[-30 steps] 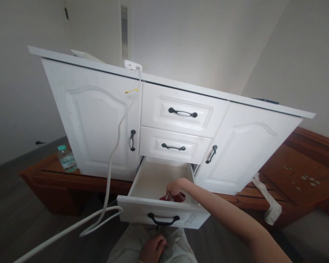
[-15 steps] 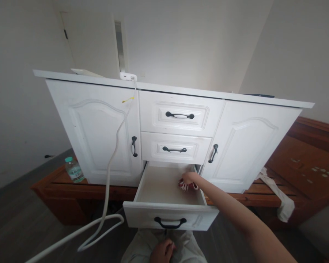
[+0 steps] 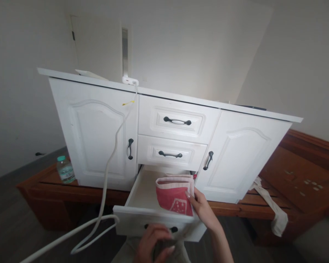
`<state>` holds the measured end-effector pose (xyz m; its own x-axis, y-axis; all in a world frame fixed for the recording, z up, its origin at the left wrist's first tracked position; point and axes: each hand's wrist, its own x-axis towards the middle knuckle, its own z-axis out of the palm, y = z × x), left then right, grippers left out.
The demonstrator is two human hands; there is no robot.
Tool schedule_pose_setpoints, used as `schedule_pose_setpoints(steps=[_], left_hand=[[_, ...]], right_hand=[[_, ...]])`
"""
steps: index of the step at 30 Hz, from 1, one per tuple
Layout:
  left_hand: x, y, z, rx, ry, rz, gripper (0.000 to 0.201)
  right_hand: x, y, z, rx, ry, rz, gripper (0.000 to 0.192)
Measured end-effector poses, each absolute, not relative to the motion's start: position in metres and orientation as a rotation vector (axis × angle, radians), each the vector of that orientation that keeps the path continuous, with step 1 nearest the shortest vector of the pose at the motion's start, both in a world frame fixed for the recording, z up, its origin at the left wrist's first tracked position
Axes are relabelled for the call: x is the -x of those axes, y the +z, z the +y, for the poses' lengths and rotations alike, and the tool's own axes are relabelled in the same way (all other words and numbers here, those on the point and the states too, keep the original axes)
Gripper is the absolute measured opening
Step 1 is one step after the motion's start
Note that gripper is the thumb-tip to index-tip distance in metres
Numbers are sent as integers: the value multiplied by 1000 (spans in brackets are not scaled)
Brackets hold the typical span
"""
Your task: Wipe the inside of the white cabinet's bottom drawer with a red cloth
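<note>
In my right hand [image 3: 204,210] is a folded red cloth [image 3: 171,197] with a pale border and a white pattern. The fingers pinch its right edge, and the cloth is above the pulled-out bottom drawer [image 3: 138,190]. A small red bit shows by its upper right corner. My left hand [image 3: 153,243], slightly blurred, hovers in front of the drawer's front panel and partly covers its dark handle [image 3: 174,229]. Its thumb and fingers are apart, with nothing between them.
The white cabinet [image 3: 98,135] has two closed drawers above and a door on each side. A white cable [image 3: 106,175] hangs from a power strip [image 3: 130,80] down the left front. A bottle [image 3: 65,170] and a pale cloth [image 3: 272,208] lie on the wooden bench [image 3: 227,209].
My right hand has lifted the cloth out of the drawer towards me, and more of it shows. My left hand has risen from my lap to the drawer front, its fingers now apart.
</note>
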<state>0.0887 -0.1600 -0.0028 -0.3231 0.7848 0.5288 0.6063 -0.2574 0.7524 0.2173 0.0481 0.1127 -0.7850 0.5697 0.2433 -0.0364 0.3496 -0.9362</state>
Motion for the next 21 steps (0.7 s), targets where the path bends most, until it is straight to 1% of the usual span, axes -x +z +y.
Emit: schedule_pose_setpoints(steps=[1, 2, 4, 5, 6, 7, 8, 10, 12, 16, 19, 21], left_hand=[[-83, 20, -157, -1738, 1754, 1929, 32], [-77, 40, -153, -1756, 1808, 2026, 48], [-65, 68, -140, -1733, 1819, 2158, 72], [-59, 78, -133, -1692, 1785, 2185, 80], [-54, 83, -127, -1639, 1736, 2186, 82], [-50, 86, -122, -1584, 1675, 2172, 80], [-47, 85, -119, -1541, 1607, 2157, 73], [-45, 81, -118, -1515, 1501, 2158, 52], [-48, 75, -120, -1600, 1433, 2173, 38], [-66, 81, -116, -1948, 1376, 2076, 32], [-84, 102, -102, -2187, 1364, 1923, 36], [-95, 115, -91, -2325, 1329, 1739, 35]], right_hand=[[-217, 108, 37, 501, 1476, -1969, 46], [-215, 102, 26, 529, 1500, -1891, 50], [-206, 91, 7, 560, 1586, -1772, 55], [-202, 85, -1, 581, 1645, -1701, 57], [-197, 79, -8, 615, 1711, -1618, 61], [-193, 73, -14, 667, 1774, -1527, 66], [-191, 66, -19, 731, 1824, -1436, 71], [-188, 49, -26, 861, 1862, -1292, 80], [-189, 34, -28, 914, 1845, -1274, 83], [-191, 22, -18, 854, 1780, -1446, 73], [-189, 32, 1, 815, 1746, -1531, 76], [-182, 41, 18, 839, 1674, -1690, 70]])
